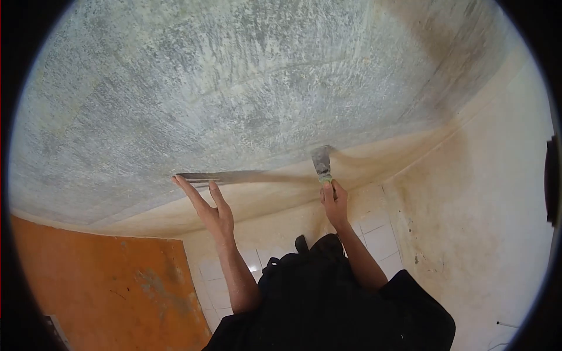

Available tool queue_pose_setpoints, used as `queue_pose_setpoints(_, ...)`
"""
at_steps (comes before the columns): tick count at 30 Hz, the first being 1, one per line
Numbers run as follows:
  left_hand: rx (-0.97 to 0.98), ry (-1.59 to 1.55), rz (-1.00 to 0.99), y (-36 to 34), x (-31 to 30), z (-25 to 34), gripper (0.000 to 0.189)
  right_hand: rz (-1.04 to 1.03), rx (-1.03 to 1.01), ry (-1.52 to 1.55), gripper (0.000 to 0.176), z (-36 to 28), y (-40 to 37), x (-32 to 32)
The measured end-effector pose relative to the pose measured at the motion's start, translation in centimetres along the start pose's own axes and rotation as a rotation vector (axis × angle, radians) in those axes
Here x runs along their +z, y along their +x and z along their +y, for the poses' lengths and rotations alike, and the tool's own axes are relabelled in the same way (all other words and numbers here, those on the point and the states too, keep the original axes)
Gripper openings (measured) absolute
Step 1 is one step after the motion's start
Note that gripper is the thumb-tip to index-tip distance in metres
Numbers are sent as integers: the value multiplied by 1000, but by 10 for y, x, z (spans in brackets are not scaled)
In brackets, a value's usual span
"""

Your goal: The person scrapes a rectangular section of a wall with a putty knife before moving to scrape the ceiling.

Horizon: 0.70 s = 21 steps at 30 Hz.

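Note:
A flat-bladed scraper (321, 161) is held upright in my right hand (335, 205), whose fingers wrap round its handle. The blade's top edge lies at the lower border of the rough grey-white wall surface (234, 99). To the left, my left hand (215, 215) is raised with thumb and fingers apart, and its fingertips reach the same border beside a dark shadow. Whether those fingertips touch the wall is hard to tell. Nothing shows in the left hand.
Below the grey area runs a smoother beige band (275, 196). An orange wall (99, 281) with scuffed patches stands at the lower left. White floor tiles (380, 241) show beyond my dark clothing. A stained pale wall (468, 234) is on the right.

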<state>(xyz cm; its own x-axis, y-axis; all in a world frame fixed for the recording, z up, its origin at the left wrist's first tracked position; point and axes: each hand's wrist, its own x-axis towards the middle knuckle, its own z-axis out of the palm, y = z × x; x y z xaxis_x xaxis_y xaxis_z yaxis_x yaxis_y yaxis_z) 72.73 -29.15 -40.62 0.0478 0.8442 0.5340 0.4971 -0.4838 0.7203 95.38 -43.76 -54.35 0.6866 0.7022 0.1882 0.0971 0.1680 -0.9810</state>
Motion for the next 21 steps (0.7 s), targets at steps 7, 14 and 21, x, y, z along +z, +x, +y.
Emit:
queue_pose_setpoints(7,3,-8,7,3,3,1,71,18,14,-77,32,0,5,-3)
queue_pose_setpoints(14,-11,-16,4,1,3,2,72,29,35,-18,30,8,5,-9)
queue_pose_setpoints(21,-21,8,22,2,5,-3,73,15,4,-92,27,18,15,-23)
